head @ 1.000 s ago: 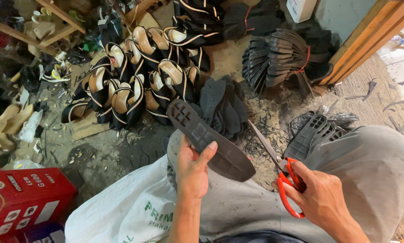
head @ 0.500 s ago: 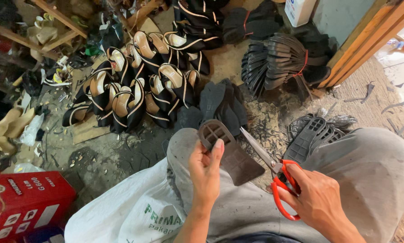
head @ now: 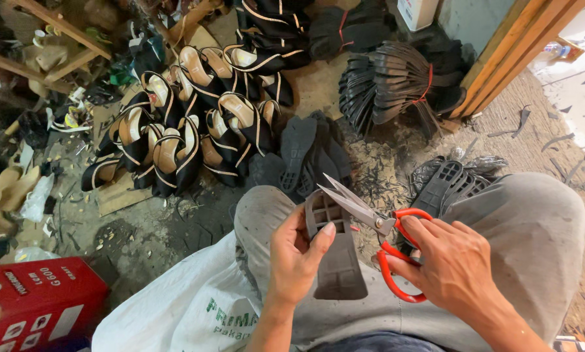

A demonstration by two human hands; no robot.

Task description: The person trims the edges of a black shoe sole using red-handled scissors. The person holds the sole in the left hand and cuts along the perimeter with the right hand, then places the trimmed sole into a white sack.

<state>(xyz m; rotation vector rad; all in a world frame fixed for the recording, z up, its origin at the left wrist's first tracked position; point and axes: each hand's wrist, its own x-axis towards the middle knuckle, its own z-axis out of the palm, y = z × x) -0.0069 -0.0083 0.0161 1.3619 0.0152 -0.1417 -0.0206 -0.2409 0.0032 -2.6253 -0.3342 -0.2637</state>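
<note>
Head view: the left hand [head: 298, 257] has its grip closed around a dark shoe sole [head: 335, 251] held upright over the lap. The right hand [head: 455, 264] grips red-handled scissors [head: 377, 228], blades parted at the sole's top edge, with finished sandals [head: 195, 124] piled on the far floor.

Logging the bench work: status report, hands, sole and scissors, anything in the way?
Left hand grips black shoe sole, heel end up. Right hand holds red-handled scissors, blades open at the sole's top edge. Nothing between blades and sole.
</note>
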